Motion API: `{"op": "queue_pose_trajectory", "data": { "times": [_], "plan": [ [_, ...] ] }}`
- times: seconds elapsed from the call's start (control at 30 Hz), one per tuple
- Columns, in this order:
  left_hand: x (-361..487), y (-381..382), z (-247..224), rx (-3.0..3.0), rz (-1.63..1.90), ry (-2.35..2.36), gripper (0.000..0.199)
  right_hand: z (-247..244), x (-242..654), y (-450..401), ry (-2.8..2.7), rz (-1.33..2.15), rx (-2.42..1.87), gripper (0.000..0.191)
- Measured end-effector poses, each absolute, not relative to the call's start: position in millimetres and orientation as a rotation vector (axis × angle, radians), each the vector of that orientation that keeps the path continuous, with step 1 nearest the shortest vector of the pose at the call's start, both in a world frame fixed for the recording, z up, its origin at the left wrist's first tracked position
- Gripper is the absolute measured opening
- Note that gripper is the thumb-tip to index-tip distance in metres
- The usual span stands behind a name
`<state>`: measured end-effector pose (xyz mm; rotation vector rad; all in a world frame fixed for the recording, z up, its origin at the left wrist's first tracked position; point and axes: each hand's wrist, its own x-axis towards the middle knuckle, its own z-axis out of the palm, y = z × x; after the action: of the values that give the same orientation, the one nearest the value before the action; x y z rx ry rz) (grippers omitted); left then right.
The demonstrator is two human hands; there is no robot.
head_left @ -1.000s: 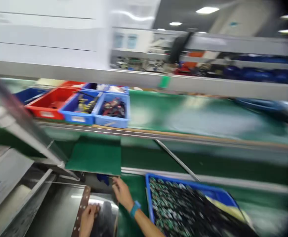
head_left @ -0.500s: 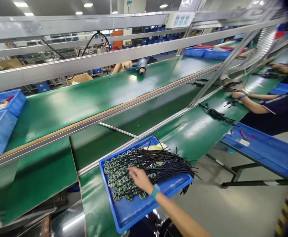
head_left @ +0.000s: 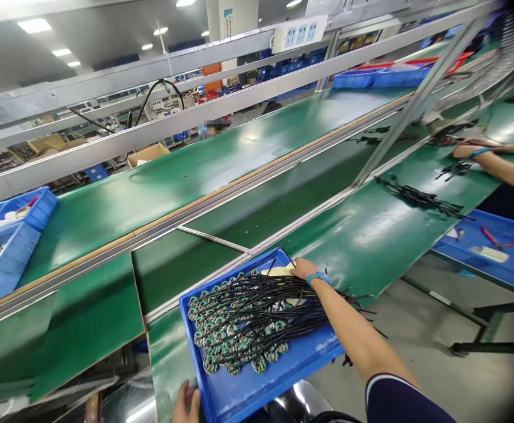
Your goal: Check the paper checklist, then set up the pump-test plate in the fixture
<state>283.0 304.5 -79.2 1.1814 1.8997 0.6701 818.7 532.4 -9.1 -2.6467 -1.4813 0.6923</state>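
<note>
- The blue tray [head_left: 257, 385] sits on the green counter [head_left: 371, 235], overhanging its near edge.
- It holds small round green circuit boards [head_left: 221, 346] with a bundle of black wires [head_left: 265, 299] lying across them.
- The left hand [head_left: 186, 402] has its grip closed on the tray's near left corner.
- The right hand [head_left: 303, 268] rests at the far corner on a yellowish sheet [head_left: 278, 271]; its grip cannot be made out.
- Another person's hand [head_left: 463, 151] works farther along, near loose black wires [head_left: 419, 198].

Teal wristband [head_left: 318, 277], navy white-trimmed short sleeve [head_left: 404, 399]

Bright overhead ceiling panels [head_left: 34, 24], glare on green belt [head_left: 239, 158], sharp centre, dark blurred warped right edge
</note>
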Motion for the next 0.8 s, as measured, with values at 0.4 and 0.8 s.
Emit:
{"op": "queue_pose_trajectory", "data": {
  "times": [0.4, 0.8],
  "plan": [
    [323, 356, -78, 1.425, 0.152, 2.051, 0.025, -12, 834, 503, -1.602, 0.667, -2.361, 0.038],
    [322, 351, -93, 1.382, 0.224, 2.118, 0.027, -15, 844, 497, -1.226, 0.583, -2.007, 0.055]
  ]
}}
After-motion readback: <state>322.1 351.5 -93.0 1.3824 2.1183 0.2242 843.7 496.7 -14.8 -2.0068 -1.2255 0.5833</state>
